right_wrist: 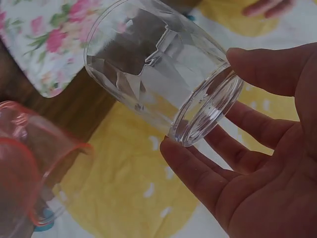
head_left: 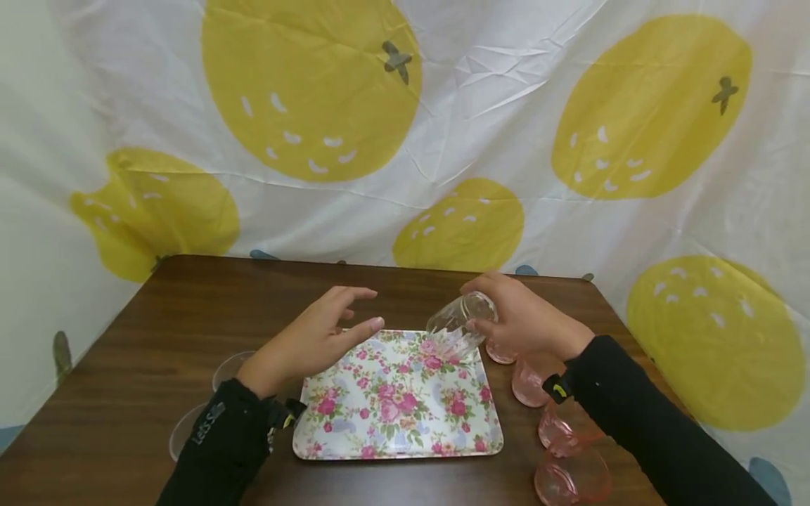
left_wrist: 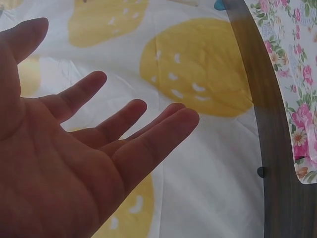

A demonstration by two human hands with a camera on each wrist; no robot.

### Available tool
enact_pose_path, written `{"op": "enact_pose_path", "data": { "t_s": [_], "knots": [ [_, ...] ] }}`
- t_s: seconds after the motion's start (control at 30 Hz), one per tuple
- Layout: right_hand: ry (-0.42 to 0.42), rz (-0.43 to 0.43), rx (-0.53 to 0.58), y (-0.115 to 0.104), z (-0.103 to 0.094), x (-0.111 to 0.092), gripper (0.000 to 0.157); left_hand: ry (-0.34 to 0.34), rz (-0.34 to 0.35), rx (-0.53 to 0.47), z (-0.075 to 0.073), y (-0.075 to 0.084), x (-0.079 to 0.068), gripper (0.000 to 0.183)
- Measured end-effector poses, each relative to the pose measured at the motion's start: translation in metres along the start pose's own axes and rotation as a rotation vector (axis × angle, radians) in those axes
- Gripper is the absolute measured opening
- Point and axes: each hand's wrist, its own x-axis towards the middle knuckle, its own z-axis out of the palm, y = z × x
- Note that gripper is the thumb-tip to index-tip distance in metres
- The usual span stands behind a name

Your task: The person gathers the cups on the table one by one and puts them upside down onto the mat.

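Clear plastic or glass, the tumbler (head_left: 452,325) is held tilted over the tray's (head_left: 392,446) far right corner in the head view. In the left wrist view, the left hand (left_wrist: 69,144) is spread, empty. In the right wrist view, its base is pinched by the right hand's (right_wrist: 267,148) fingertips; an even grip is best kept.

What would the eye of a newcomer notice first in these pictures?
Probably the big yellow fruits printed on the cloth behind the table. Next, the flowered tray on the table, with the right hand holding a tilted clear glass near its far right corner. Pink glasses line the tray's right side.
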Motion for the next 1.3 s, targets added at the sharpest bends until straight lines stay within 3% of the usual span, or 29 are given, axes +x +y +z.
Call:
{"op": "enact_pose_path", "data": {
  "t_s": [0.17, 0.37, 0.6, 1.3],
  "knots": [
    [-0.061, 0.053, -0.010, 0.008, 0.014, 0.005, 0.047, -0.012, -0.017, -0.001, -0.001, -0.003, 0.002, 0.059],
    [-0.096, 0.012, -0.054, 0.013, 0.024, 0.013, 0.044, -0.032, -0.019, 0.002, -0.002, -0.006, 0.003, 0.060],
    [-0.155, 0.026, -0.078, 0.013, 0.033, 0.017, 0.045, -0.034, -0.017, 0.012, -0.004, -0.009, 0.003, 0.061],
    [-0.170, -0.007, -0.106, 0.015, 0.045, 0.026, 0.044, -0.029, -0.033, -0.004, -0.005, -0.009, 0.001, 0.059]
  ]
}}
